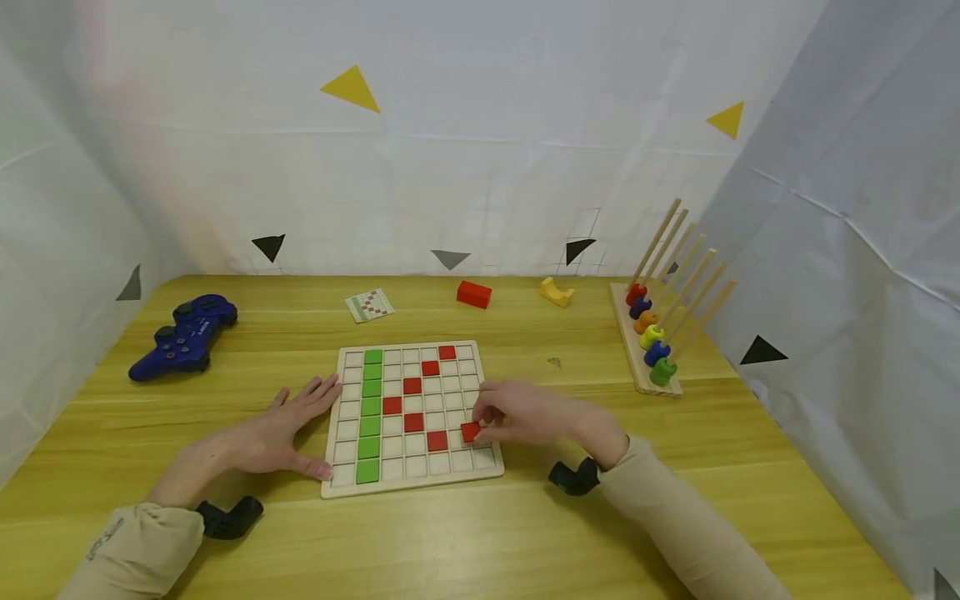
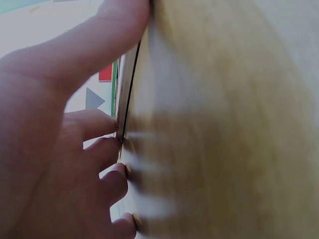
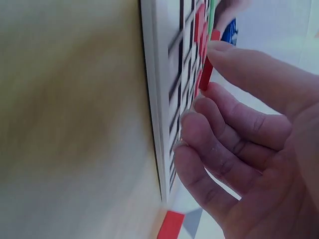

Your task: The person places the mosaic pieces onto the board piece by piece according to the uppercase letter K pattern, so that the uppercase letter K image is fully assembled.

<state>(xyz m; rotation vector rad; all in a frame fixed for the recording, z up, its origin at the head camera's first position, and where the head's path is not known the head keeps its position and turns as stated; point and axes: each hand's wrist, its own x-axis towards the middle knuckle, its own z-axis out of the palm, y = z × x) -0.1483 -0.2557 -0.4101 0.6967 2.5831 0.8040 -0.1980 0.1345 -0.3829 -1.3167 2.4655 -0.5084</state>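
Note:
A wooden grid board (image 1: 416, 486) lies flat on the table, with a column of green square tiles (image 1: 369, 426) toward its left and several red square tiles (image 1: 392, 406) set in diagonal lines. Between thumb and fingers, my right hand (image 1: 528, 412) pinches another red tile (image 3: 209, 69), which is tilted close over the lower right cells. My left hand (image 1: 277, 433) rests at the board's left edge, fingers spread and thumb at the lower left corner. In the left wrist view, its fingertips are right along the board's side.
A small pattern card (image 1: 370, 306), a red block (image 1: 474, 294) and a yellow arched block (image 1: 557, 292) lie along the back. At far left is a blue game controller (image 1: 183, 337). A peg stand (image 1: 628, 333) with upright rods and coloured rings stands at right.

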